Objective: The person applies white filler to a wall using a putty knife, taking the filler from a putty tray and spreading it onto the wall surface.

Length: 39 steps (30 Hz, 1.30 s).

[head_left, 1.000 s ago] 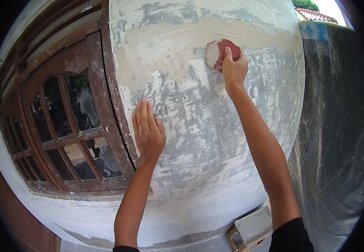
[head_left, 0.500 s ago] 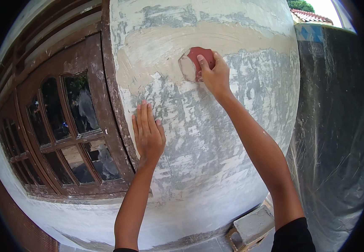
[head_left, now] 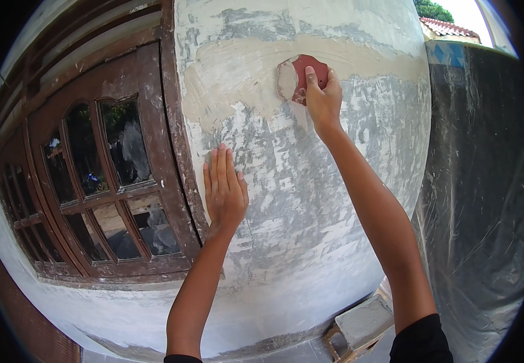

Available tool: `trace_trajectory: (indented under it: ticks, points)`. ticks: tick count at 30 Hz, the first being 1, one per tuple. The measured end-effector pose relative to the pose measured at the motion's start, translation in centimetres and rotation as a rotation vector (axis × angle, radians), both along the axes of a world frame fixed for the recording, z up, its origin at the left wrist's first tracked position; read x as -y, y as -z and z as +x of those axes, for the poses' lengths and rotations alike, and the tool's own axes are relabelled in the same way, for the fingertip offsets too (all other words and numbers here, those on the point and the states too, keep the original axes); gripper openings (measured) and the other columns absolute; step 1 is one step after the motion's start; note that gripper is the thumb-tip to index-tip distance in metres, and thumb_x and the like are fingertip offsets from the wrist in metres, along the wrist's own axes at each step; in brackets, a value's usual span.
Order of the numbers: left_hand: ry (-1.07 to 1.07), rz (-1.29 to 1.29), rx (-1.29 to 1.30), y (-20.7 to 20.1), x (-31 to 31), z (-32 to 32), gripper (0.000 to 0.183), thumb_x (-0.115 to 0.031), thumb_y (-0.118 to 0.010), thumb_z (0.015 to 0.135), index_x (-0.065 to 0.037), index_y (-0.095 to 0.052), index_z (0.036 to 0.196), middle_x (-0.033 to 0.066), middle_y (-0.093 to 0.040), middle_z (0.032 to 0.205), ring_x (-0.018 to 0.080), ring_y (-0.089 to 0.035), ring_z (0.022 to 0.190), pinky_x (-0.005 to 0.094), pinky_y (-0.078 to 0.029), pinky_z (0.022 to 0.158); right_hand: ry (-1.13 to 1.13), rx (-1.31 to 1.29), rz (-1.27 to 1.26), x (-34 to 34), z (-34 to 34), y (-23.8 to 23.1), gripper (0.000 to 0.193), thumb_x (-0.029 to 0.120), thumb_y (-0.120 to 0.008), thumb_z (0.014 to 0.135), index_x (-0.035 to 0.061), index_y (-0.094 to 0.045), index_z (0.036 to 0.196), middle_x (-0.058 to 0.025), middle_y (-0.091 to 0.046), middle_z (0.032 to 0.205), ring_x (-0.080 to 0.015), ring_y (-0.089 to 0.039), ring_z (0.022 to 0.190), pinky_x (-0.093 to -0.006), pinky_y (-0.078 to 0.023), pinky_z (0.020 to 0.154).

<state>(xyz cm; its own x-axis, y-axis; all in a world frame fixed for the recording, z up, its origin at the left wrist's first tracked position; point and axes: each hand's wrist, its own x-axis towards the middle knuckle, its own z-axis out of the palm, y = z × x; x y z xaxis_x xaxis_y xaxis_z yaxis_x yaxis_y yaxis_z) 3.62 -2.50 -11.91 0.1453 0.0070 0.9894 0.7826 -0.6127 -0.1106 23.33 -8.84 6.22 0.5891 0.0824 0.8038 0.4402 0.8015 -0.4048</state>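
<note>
My right hand [head_left: 324, 97] grips a dark red putty spreader [head_left: 311, 68] high on the wall, thumb on its face and fingers behind. Pale putty coats the spreader's left side. The blade lies against or very close to a beige band of putty [head_left: 231, 66] that runs across the upper wall [head_left: 286, 199]. Below and left, my left hand [head_left: 225, 190] lies flat on the grey and white patchy wall, fingers stretched upward and holding nothing. It is beside the window frame.
A brown wooden window [head_left: 110, 199] with glass panes fills the left side. Dark plastic sheeting [head_left: 480, 181] hangs at the right. Low on the right, a putty-smeared board on a wooden box [head_left: 365, 320] stands on the tiled floor [head_left: 310, 352].
The view has shifted, so wall and window sit farther right. My right hand has moved slightly up with the spreader, which is tilted a little differently. My left hand stays flat on the wall.
</note>
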Motion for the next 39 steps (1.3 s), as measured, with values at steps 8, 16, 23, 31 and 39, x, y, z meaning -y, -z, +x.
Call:
trace_trajectory:
  ticks: [8, 16, 23, 31, 39]
  points:
    - [-0.011, 0.004, 0.005, 0.2, -0.1, 0.0, 0.053, -0.013, -0.046, 0.103, 0.004, -0.036, 0.151, 0.0157, -0.036, 0.16, 0.0333, -0.031, 0.15, 0.0506, -0.024, 0.123, 0.19, 0.267, -0.081, -0.1, -2.2, 0.9, 0.033, 0.023, -0.067, 0.096, -0.0055, -0.063, 0.112, -0.0253, -0.071, 0.096, -0.0362, -0.071, 0.089, -0.0432, -0.054, 0.081]
    - [-0.02, -0.001, 0.003, 0.2, -0.1, 0.1, 0.053, -0.013, -0.047, 0.102, 0.004, -0.037, 0.151, 0.0157, -0.036, 0.16, 0.0326, -0.031, 0.15, 0.0501, -0.024, 0.123, 0.161, 0.23, -0.111, 0.1, -2.7, 1.1, 0.028, 0.021, -0.068, 0.095, -0.0041, -0.064, 0.106, -0.0226, -0.072, 0.093, -0.0336, -0.072, 0.084, -0.0396, -0.054, 0.076]
    - [-0.025, 0.013, 0.001, 0.2, -0.1, 0.1, 0.053, -0.012, -0.047, 0.102, 0.005, -0.037, 0.151, 0.0163, -0.035, 0.159, 0.0329, -0.031, 0.15, 0.0504, -0.024, 0.123, 0.011, 0.188, -0.121, -0.5, -1.0, 0.9, 0.033, 0.022, -0.066, 0.097, -0.0048, -0.064, 0.116, -0.022, -0.072, 0.098, -0.0294, -0.072, 0.085, -0.0385, -0.055, 0.078]
    - [-0.034, 0.008, 0.001, 0.3, -0.1, 0.0, 0.054, -0.012, -0.049, 0.101, 0.004, -0.036, 0.152, 0.016, -0.035, 0.16, 0.0325, -0.03, 0.15, 0.0505, -0.024, 0.123, 0.128, 0.253, -0.124, -0.3, -2.2, 1.4, 0.035, 0.025, -0.068, 0.096, -0.0049, -0.065, 0.114, -0.0212, -0.072, 0.096, -0.0306, -0.071, 0.087, -0.0389, -0.054, 0.08]
    - [-0.036, 0.001, -0.001, 0.3, -0.2, 0.1, 0.055, -0.013, -0.049, 0.101, 0.004, -0.036, 0.152, 0.0156, -0.035, 0.16, 0.0321, -0.03, 0.15, 0.05, -0.024, 0.123, -0.051, 0.254, -0.126, -0.5, -0.1, 2.2, 0.031, 0.022, -0.069, 0.096, -0.0051, -0.065, 0.111, -0.0188, -0.072, 0.095, -0.0247, -0.07, 0.082, -0.0356, -0.055, 0.075]
